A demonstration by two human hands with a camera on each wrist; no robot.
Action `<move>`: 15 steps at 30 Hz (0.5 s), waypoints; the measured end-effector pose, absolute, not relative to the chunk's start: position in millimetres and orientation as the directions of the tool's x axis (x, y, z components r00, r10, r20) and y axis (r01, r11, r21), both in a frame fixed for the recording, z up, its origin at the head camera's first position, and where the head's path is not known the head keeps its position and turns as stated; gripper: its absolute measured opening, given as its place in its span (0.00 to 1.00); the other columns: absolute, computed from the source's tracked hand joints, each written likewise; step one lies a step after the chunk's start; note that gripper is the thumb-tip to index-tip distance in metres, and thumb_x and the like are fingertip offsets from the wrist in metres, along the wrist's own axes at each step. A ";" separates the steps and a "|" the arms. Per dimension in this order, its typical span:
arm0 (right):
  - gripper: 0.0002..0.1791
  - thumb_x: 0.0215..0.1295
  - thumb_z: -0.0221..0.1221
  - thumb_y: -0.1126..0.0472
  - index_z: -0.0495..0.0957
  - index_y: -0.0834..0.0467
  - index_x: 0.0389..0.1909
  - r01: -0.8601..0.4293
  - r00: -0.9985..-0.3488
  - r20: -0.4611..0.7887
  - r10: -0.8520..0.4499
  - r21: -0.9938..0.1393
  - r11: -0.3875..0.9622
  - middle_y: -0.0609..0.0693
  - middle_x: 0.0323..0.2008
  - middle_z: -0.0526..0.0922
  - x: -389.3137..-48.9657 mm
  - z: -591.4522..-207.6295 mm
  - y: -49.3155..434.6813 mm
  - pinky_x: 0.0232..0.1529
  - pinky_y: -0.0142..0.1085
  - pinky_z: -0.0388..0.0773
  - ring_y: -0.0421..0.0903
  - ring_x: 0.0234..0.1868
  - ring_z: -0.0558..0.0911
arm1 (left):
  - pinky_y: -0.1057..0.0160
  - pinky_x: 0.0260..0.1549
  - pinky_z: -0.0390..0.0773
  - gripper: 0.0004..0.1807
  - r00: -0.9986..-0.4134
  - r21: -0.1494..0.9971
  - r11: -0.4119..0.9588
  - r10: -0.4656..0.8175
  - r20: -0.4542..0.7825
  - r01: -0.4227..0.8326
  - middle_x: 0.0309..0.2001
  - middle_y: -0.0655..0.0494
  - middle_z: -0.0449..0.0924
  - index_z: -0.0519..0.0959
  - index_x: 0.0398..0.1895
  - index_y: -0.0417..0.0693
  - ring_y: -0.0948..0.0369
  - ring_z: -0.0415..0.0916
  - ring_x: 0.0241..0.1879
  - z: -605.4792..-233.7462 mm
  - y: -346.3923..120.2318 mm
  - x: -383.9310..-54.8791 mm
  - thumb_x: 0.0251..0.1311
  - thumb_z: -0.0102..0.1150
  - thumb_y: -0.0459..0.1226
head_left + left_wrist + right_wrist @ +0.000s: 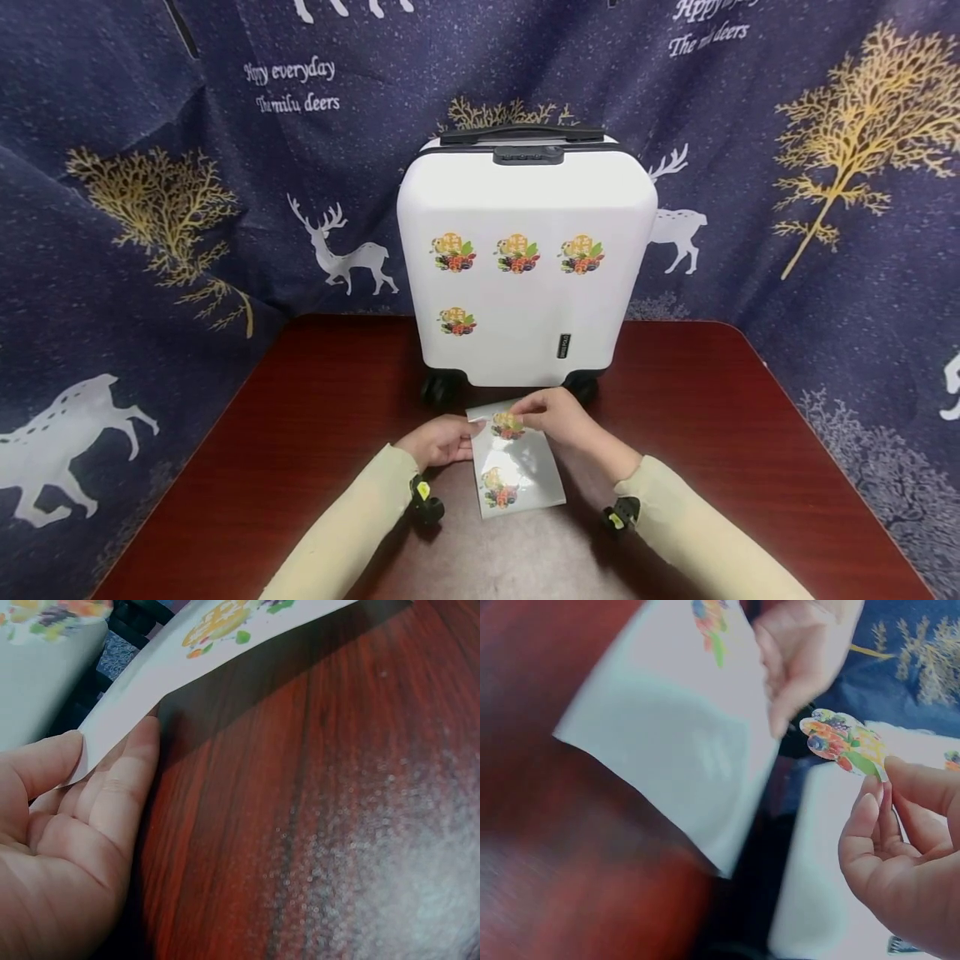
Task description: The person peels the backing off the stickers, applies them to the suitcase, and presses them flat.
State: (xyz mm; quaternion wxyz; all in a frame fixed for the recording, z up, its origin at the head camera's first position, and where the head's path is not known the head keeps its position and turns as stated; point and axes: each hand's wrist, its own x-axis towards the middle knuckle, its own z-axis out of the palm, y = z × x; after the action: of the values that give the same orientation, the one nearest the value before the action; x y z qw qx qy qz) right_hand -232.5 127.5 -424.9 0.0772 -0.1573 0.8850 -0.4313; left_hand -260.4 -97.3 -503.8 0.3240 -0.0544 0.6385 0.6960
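My left hand (pixel 441 440) holds the left edge of a white sticker sheet (pixel 534 475), thumb on top and fingers beneath, as the left wrist view shows. The sheet is raised slightly off the tabletop at that edge. One colourful fruit sticker (pixel 500 488) lies on its lower part. Between thumb and fingertips, my right hand (pixel 561 418) pinches a loose fruit sticker (pixel 844 742), which is apart from the sheet in the right wrist view. Behind both hands a white suitcase (pixel 517 200) stands upright, with three fruit stickers in a row and one sticker (pixel 457 322) below at left.
The dark red wooden table (pixel 345 392) carries the suitcase on its black wheels (pixel 438 387). A small black label (pixel 564 346) is at the case's lower right. Behind hangs a blue cloth (pixel 352 150) printed with deer and trees. Each wrist wears a small black device.
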 end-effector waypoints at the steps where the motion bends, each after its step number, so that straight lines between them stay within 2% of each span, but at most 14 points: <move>1: 0.08 0.65 0.65 0.67 0.88 0.64 0.42 -0.224 -0.940 0.015 -0.341 -0.780 0.584 0.59 0.43 0.90 -234.2 -421.2 127.9 0.42 0.33 0.82 0.47 0.45 0.85 | 0.61 0.51 0.88 0.15 -0.785 0.855 0.026 0.382 -0.488 -0.519 0.35 0.58 0.87 0.74 0.57 0.33 0.66 0.85 0.39 -503.9 -97.7 -260.5 0.78 0.48 0.36; 10: 0.07 0.68 0.64 0.65 0.88 0.62 0.42 -0.322 -0.941 0.168 -0.295 -0.719 0.616 0.59 0.44 0.90 -245.3 -385.7 127.5 0.40 0.36 0.84 0.52 0.43 0.87 | 0.60 0.53 0.87 0.15 -0.778 0.860 0.028 0.412 -0.474 -0.510 0.35 0.59 0.87 0.74 0.58 0.34 0.66 0.85 0.40 -503.5 -99.2 -262.5 0.78 0.48 0.36; 15: 0.08 0.70 0.63 0.65 0.88 0.63 0.43 -0.327 -0.943 0.208 -0.259 -0.724 0.608 0.60 0.43 0.90 -249.9 -369.1 125.4 0.37 0.33 0.79 0.50 0.40 0.86 | 0.60 0.53 0.87 0.14 -0.772 0.855 0.025 0.417 -0.479 -0.518 0.35 0.59 0.87 0.74 0.56 0.34 0.65 0.85 0.40 -503.2 -99.1 -262.5 0.78 0.48 0.35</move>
State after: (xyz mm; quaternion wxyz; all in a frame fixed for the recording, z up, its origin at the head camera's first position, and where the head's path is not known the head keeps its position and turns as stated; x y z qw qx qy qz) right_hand -249.9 125.4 -369.1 -0.0412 -0.1635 0.8957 -0.4114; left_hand -262.5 -99.1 -503.2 0.3350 -0.0398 0.6325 0.6972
